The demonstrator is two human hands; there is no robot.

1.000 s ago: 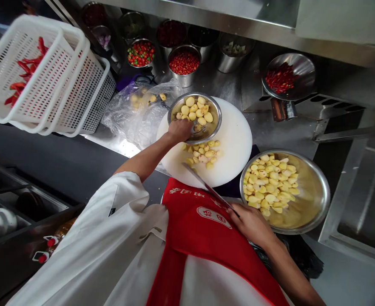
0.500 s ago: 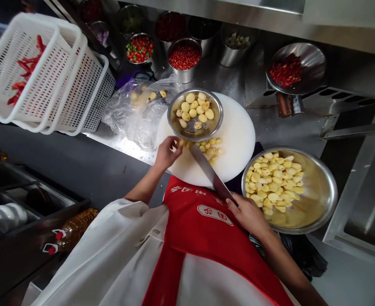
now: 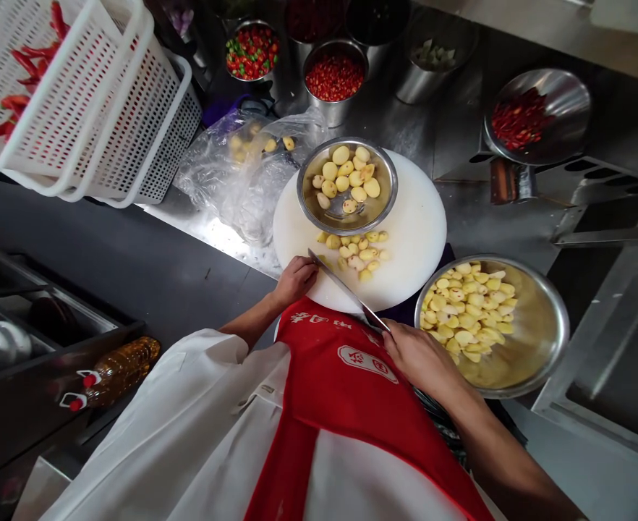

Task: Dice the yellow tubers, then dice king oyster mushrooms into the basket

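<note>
1. Red apron point(image 3: 341, 391), nearest; clock directions run from the chopping board's centre, with twelve pointing away from the wearer.
2. At five o'clock the right hand point(image 3: 414, 354) grips a knife point(image 3: 346, 289) by its handle, the blade slanting towards ten.
3. At eight o'clock the left hand point(image 3: 296, 278) is curled beside the knife tip; I cannot tell whether it pinches anything.
4. At four o'clock, a large steel bowl point(image 3: 536, 325) holds a heap of cut potatoes point(image 3: 465, 311).
5. On the white chopping board point(image 3: 417, 224), small yellow potatoes point(image 3: 354, 262) lie loosely grouped just towards six o'clock from centre.
6. Near twelve o'clock, a smaller steel bowl point(image 3: 373, 206) of potatoes stands on the board.
7. Between nine and ten, a clear plastic bag point(image 3: 243, 202) lies on the worktop point(image 3: 454, 210), yellow potatoes showing through.
8. Farther off: white baskets point(image 3: 150, 94) at ten, a steel cup point(image 3: 334, 108) of chopped chillies between eleven and twelve, and a shallow metal bowl point(image 3: 571, 108) of red chilli pieces at two.
</note>
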